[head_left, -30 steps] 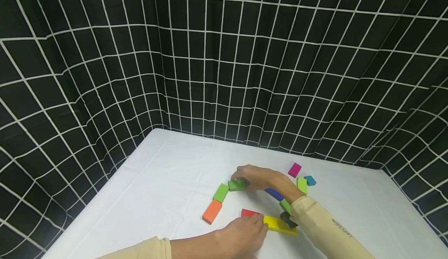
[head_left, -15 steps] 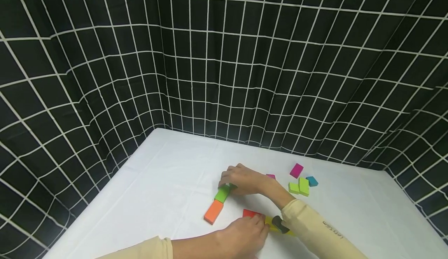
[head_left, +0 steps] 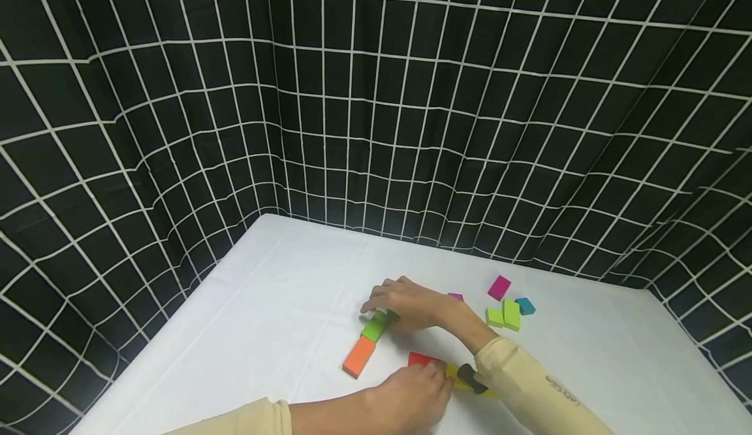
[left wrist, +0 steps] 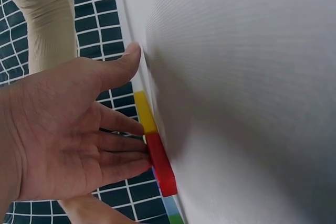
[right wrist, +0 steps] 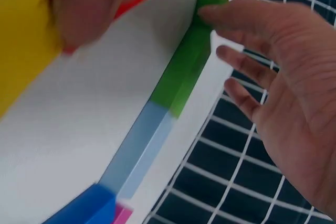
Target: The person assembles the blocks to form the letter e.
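Observation:
My left hand (head_left: pixel 414 392) lies low at centre in the head view. Its fingers are extended, and their tips touch a red block (left wrist: pixel 161 166) that meets a yellow block (left wrist: pixel 145 111) end to end. My right hand (head_left: pixel 414 301) reaches over a green block (head_left: pixel 374 328). In the right wrist view one of its digits touches the joint between two green blocks (right wrist: pixel 181 72), while the other fingertips stand apart beside the row. That row continues into a light-blue block (right wrist: pixel 139 148) and a blue block (right wrist: pixel 86 205). An orange block (head_left: pixel 358 357) adjoins the nearer green one.
To the right lie two lime blocks (head_left: pixel 511 315), a teal block (head_left: pixel 525 306) and a magenta block (head_left: pixel 499 287). Another magenta block (head_left: pixel 455 296) shows partly behind the right forearm. A black, white-gridded cloth (head_left: pixel 376 128) surrounds the white table (head_left: pixel 264 304).
My right hand has moved left along the row, from the farther green block toward the one adjoining the orange block. My left hand has stayed at the red block.

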Tool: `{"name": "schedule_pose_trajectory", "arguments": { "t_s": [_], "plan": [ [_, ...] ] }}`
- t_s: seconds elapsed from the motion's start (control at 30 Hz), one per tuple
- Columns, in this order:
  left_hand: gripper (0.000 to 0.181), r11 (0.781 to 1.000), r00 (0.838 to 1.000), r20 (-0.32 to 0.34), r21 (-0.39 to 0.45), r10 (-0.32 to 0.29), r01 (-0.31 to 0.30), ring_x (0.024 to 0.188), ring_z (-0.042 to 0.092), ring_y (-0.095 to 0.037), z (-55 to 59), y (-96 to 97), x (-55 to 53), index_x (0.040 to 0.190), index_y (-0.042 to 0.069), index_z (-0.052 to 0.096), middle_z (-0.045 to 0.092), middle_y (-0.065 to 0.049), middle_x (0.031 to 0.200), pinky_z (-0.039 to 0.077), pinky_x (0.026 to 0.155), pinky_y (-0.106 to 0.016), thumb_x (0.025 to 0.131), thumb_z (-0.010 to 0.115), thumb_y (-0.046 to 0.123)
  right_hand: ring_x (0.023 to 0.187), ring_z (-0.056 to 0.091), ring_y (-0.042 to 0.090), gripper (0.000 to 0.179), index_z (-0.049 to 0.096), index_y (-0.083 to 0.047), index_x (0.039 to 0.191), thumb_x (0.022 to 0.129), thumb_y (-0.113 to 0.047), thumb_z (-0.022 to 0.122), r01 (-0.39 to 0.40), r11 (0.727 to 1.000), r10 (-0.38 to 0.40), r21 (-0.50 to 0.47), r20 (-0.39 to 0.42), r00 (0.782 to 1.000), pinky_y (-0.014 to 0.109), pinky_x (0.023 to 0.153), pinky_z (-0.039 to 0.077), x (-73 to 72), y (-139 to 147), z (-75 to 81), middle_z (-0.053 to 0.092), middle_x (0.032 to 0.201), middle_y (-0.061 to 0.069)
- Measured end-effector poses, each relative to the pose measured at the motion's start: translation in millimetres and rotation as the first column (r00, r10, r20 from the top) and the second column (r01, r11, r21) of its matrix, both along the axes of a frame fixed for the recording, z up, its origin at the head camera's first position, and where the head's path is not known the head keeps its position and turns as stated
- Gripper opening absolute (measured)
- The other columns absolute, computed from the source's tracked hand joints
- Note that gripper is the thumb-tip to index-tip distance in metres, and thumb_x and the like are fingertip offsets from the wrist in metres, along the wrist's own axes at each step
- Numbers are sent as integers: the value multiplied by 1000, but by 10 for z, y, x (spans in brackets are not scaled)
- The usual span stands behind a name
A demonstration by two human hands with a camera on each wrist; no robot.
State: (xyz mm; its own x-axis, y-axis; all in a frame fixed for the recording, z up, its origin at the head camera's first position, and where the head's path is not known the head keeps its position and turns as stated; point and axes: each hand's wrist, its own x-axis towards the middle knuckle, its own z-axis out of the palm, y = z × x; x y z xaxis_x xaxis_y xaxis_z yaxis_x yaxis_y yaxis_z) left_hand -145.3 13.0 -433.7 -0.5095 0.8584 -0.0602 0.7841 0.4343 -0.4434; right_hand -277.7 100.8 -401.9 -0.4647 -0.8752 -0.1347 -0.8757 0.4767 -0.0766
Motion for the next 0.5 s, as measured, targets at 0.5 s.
{"name": "schedule_pose_trajectory", "arguments": {
  "t_s": [0.5],
  "plan": [
    [72, 998, 995, 98, 48, -33, 28, 140, 54, -13, -538, 83, -261, 149, 13, 54, 58, -1, 151, 47, 115, -24, 100, 50, 66, 124, 53, 5, 43, 73, -41, 124, 88, -19, 84, -107, 993, 100, 53, 112, 989, 34, 114, 41, 197, -199, 82, 67, 128, -15]
  ]
}}
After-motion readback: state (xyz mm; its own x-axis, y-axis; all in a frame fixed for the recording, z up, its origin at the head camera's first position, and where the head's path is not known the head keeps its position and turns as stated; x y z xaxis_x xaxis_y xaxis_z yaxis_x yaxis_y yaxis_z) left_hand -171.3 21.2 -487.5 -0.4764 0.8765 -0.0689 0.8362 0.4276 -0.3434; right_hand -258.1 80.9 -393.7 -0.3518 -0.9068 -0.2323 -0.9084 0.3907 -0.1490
